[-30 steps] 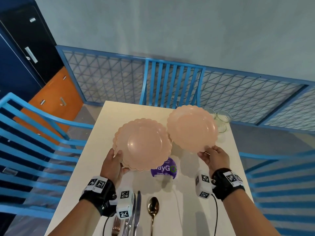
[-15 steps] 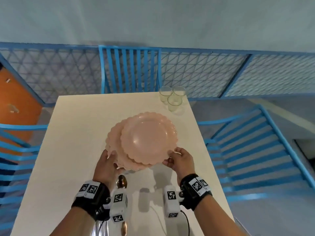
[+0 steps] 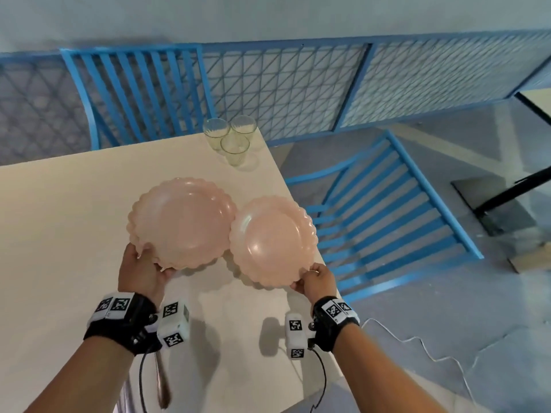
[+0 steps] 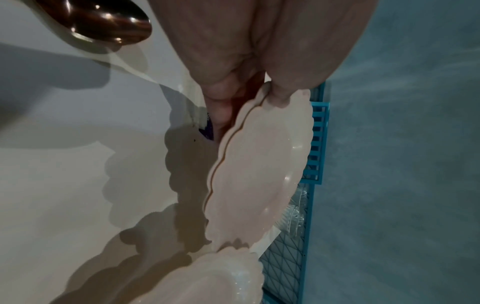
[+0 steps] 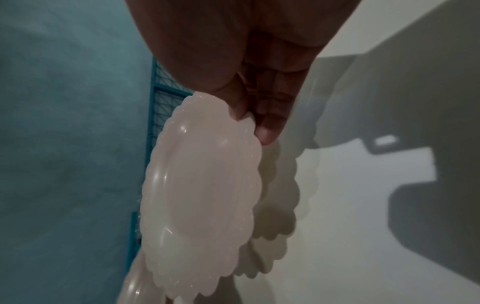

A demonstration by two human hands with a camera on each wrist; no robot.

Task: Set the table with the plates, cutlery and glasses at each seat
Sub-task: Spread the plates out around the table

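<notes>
Right fingers: curled on the near rim of a single pink plate, thumb above and fingertips below; the right hand is closed on it.
Left fingers: pinched on the near rim of the plate stack — two rims are seen pressed together in the left wrist view; the left hand is closed on the stack.
Change: half a second ago the single plate was held over the stack; it is now carried to the right, by the table edge facing the blue chair.
Meaning: a plate is judged about to be set at the right-hand seat — none is seen laid yet.
Other items: three glasses are grouped at the far corner; a spoon lies near the front edge.
Writing: none can be read now; only square black-and-white markers on the wristbands are seen.
</notes>
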